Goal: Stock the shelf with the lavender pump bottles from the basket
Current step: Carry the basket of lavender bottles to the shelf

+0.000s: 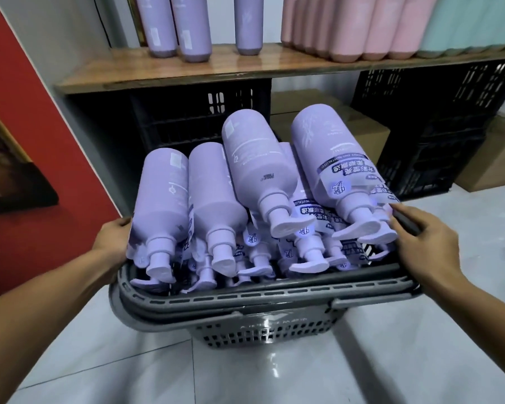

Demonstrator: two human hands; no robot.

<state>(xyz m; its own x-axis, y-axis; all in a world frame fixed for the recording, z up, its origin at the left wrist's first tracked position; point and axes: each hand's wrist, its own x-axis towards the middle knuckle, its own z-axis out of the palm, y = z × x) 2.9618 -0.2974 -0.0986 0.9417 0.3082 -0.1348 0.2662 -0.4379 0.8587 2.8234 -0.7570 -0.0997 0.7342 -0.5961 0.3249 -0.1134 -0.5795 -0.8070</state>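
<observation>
At basket (pixel 260 296) edges: L hand (pixel 113 242), R hand (pixel 421 239) grip.

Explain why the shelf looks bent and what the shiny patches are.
Head view: the wide lens bows the shelf and stretches the forearms; light glares off the floor tiles and the basket front; bottle labels look slightly smeared.
</observation>
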